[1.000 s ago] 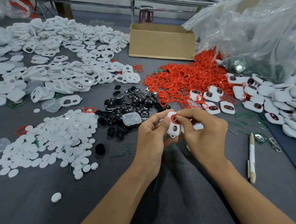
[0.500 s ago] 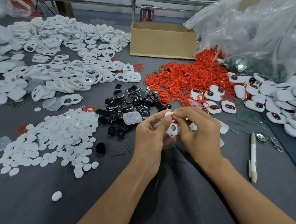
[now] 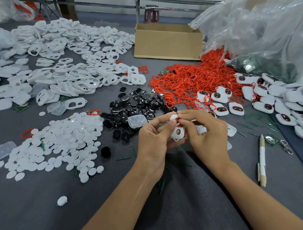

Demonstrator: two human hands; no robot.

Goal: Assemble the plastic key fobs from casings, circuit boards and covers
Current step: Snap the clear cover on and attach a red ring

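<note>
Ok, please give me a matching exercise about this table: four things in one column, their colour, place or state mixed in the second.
1. casing
2. cardboard box
3. pen
4. pile of rings

a. red, in front of the box
b. white and beige, near the right edge
c. held in the left hand
d. brown, at the far side

Pairs: 1-c, 2-d, 3-b, 4-a

The table (image 3: 45, 219) wears dark grey cloth. Toward its far left corner lie white casings (image 3: 79, 72), and nearer the left edge are white covers (image 3: 56, 143). Mid-table sit glossy black discs (image 3: 134, 105) and a red heap of rings (image 3: 190, 80). The box (image 3: 167, 43) at the far edge is brown. Along the right edge, fobs (image 3: 236, 108) are white with dark red windows. The pen (image 3: 262, 159) is white and beige. The held casing (image 3: 177, 133) is white, its ring (image 3: 178, 119) red.
</note>
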